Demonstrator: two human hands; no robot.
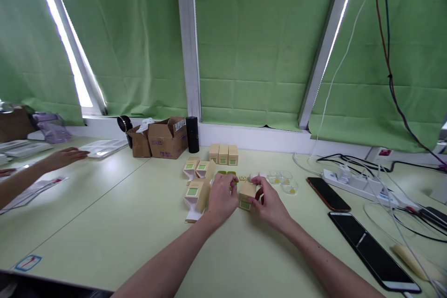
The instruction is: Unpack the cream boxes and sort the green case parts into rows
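At the middle of the pale worktop [139,242], a small tan carton [247,191] stands between the two hands, its green-labelled face turned toward the wearer. The right hand [270,202] appears clamped on its right side, thumb low on the front and fingers near the top edge; the left hand [223,199] is bunched at the fingertips just to the carton's left, and whether it grips anything cannot be told. Such a light-looking box would probably dent or twist if the right thumb pressed hard on one edge. The left wrist lies close beside an open carton [193,194] with its white flap spread, so a sideways sweep of that forearm could topple it. Green pieces [222,172] and small yellow pieces [242,178] lie just beyond the fingers, partly hidden by them, and could be scattered by a careless knuckle. The clear round cases [289,186] near the right hand look liable to slide if brushed. Farther right, a loose white cable [403,228] could snag that arm if it swung wide, dragging the phone [373,249] along.
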